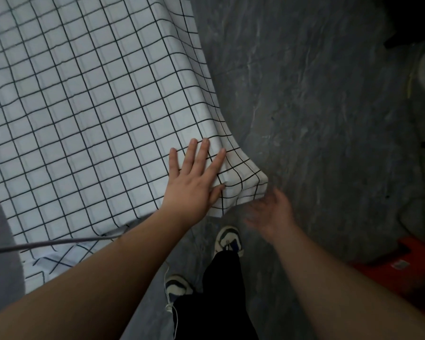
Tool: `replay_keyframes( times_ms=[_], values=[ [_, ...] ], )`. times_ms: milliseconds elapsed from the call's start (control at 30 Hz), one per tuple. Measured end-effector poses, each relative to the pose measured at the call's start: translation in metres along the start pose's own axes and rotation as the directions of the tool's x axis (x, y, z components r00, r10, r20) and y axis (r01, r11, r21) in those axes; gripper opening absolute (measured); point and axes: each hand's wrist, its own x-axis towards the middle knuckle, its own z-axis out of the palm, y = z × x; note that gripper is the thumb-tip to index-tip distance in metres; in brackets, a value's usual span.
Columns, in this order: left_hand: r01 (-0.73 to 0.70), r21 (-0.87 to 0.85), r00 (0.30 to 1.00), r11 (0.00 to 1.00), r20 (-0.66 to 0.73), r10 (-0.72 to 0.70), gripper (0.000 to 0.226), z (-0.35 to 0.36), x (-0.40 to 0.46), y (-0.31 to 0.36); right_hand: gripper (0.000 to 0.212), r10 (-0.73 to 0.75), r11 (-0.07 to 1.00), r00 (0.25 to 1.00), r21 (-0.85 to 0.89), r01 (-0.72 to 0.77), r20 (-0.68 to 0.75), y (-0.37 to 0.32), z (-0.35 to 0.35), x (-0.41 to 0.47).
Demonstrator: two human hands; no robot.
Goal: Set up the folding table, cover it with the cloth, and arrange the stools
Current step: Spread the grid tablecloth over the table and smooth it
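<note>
A white cloth with a black grid (pixel 84 99) lies spread over the table and fills the upper left of the head view; the table itself is hidden beneath it. The cloth drapes over the near right corner (pixel 245 177) and hangs down the front edge. My left hand (pixel 194 180) rests flat on the cloth at that corner, fingers spread. Just below and right of the hanging corner, my right hand (pixel 270 212) is blurred, fingers apart, holding nothing. A red stool (pixel 402 273) stands on the floor at the lower right, partly cut off.
Dark grey marbled floor (pixel 317 106) runs along the right of the table. My legs in black trousers and white-and-blue shoes (pixel 228 239) stand at the table's corner. A grey cable (pixel 47 244) crosses the cloth's front edge. Dim clutter sits along the right border.
</note>
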Motion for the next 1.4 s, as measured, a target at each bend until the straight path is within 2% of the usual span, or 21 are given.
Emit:
replay_keyframes(
  times_ms=[100, 200, 300, 433, 500, 567, 600, 633, 667, 700, 733, 767, 800, 867, 933, 1100, 1133, 1200, 1267, 1333, 1400],
  values=[
    [-0.005, 0.005, 1.0, 1.0, 0.01, 0.005, 0.074, 0.001, -0.001, -0.001, 0.039, -0.002, 0.945, 0.99, 0.325, -0.043, 0.138, 0.001, -0.014, 0.0],
    [-0.001, -0.003, 1.0, 1.0, 0.01, 0.001, 0.077, 0.0, 0.0, -0.001, 0.014, 0.017, 0.973, 0.987, 0.225, -0.054, 0.161, 0.006, -0.014, -0.001],
    [-0.001, -0.008, 1.0, 1.0, -0.001, 0.001, 0.075, 0.002, 0.0, -0.001, 0.012, -0.027, 0.975, 0.987, 0.223, -0.01, 0.161, 0.008, -0.013, -0.004],
    [0.0, -0.014, 1.0, 1.0, 0.012, 0.0, 0.073, 0.001, 0.0, -0.002, 0.01, -0.065, 0.961, 0.997, 0.273, 0.049, 0.051, 0.003, -0.022, -0.003],
    [0.001, -0.021, 1.0, 1.0, 0.028, 0.0, 0.072, -0.002, 0.001, -0.001, 0.022, -0.122, 0.989, 0.988, 0.074, 0.13, -0.099, 0.004, -0.021, -0.005],
    [0.006, -0.038, 0.999, 0.999, 0.051, -0.004, 0.072, -0.005, 0.001, -0.002, 0.038, -0.364, 0.931, 0.881, -0.113, 0.346, -0.302, 0.003, -0.021, -0.009],
    [0.011, -0.047, 0.998, 0.999, 0.054, -0.009, 0.072, -0.005, 0.001, -0.002, 0.035, -0.552, 0.834, 0.749, -0.259, 0.488, -0.367, 0.0, -0.02, -0.015],
    [0.017, -0.056, 0.999, 0.998, 0.052, -0.014, 0.073, -0.006, 0.002, -0.001, 0.037, -0.726, 0.681, 0.612, -0.451, 0.577, -0.313, -0.003, -0.015, -0.025],
    [0.025, -0.064, 0.998, 0.998, 0.051, -0.021, 0.074, -0.006, 0.002, -0.001, 0.05, -0.858, 0.458, 0.5, -0.614, 0.643, -0.116, -0.006, -0.01, -0.033],
    [0.031, -0.067, 0.998, 0.997, 0.05, -0.027, 0.076, -0.006, 0.002, -0.001, 0.063, -0.9, 0.194, 0.405, -0.682, 0.705, 0.162, -0.008, -0.005, -0.041],
    [0.035, -0.064, 0.998, 0.997, 0.046, -0.032, 0.078, -0.005, 0.002, -0.001, 0.074, -0.839, -0.058, 0.339, -0.69, 0.722, 0.425, -0.01, 0.002, -0.045],
    [0.036, -0.057, 0.999, 0.998, 0.037, -0.034, 0.081, -0.003, 0.002, -0.001, 0.081, -0.715, -0.281, 0.3, -0.652, 0.704, 0.632, -0.012, 0.009, -0.046],
    [0.037, -0.053, 0.999, 0.998, 0.028, -0.036, 0.082, -0.002, 0.002, -0.001, 0.086, -0.588, -0.445, 0.309, -0.618, 0.648, 0.748, -0.015, 0.018, -0.046],
    [0.033, -0.049, 0.999, 0.998, 0.02, -0.032, 0.084, -0.001, 0.002, -0.002, 0.087, -0.462, -0.587, 0.398, -0.61, 0.532, 0.792, -0.022, 0.034, -0.04],
    [0.027, -0.045, 0.999, 0.999, 0.018, -0.027, 0.084, 0.0, 0.001, -0.002, 0.076, -0.444, -0.629, 0.439, -0.621, 0.469, 0.781, -0.027, 0.045, -0.034],
    [0.032, -0.083, 0.997, 0.996, 0.067, -0.027, 0.09, -0.005, 0.001, -0.005, 0.053, -0.502, -0.664, 0.408, -0.642, 0.383, 0.763, -0.025, 0.053, -0.032],
    [0.029, -0.099, 0.996, 0.995, 0.09, -0.02, 0.091, -0.008, 0.001, -0.006, 0.05, -0.52, -0.65, 0.431, -0.669, 0.361, 0.738, -0.023, 0.055, -0.035],
    [0.024, -0.138, 0.992, 0.99, 0.126, -0.007, 0.091, -0.015, 0.001, -0.007, 0.057, -0.527, -0.583, 0.555, -0.749, 0.315, 0.644, -0.021, 0.06, -0.044],
    [0.019, -0.167, 0.991, 0.986, 0.137, 0.005, 0.088, -0.024, 0.001, -0.007, 0.078, -0.543, -0.474, 0.644, -0.83, 0.295, 0.539, -0.018, 0.066, -0.054],
    [0.021, -0.196, 0.99, 0.98, 0.139, 0.006, 0.09, -0.032, -0.001, -0.007, 0.092, -0.567, -0.402, 0.642, -0.853, 0.332, 0.517, -0.013, 0.073, -0.07],
    [0.046, -0.225, 0.993, 0.973, 0.115, -0.02, 0.09, -0.037, -0.008, -0.008, 0.095, -0.587, -0.416, 0.579, -0.824, 0.384, 0.566, -0.005, 0.08, -0.089]
  ],
)
